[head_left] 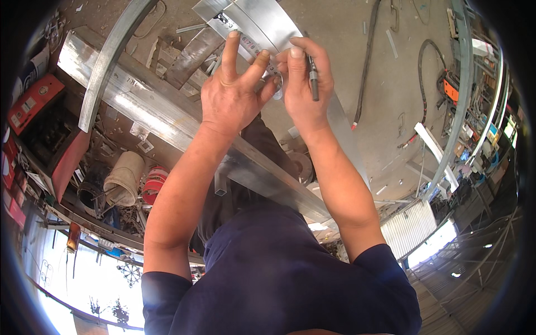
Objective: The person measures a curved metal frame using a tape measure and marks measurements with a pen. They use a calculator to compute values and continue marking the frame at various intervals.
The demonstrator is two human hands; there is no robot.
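I see a ruler [247, 41] lying on a metal piece [267, 21]. The left hand [231, 100] is on the ruler, the right hand [306, 97] just beside it. A bucket [124, 178] sits to the left, a cable [366, 61] to the right.

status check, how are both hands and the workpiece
Left hand on silver numbered measuring strip, laid over shiny flat metal piece. Right hand holding slim dark pen-like tool. Left fingertips partly cover the strip.
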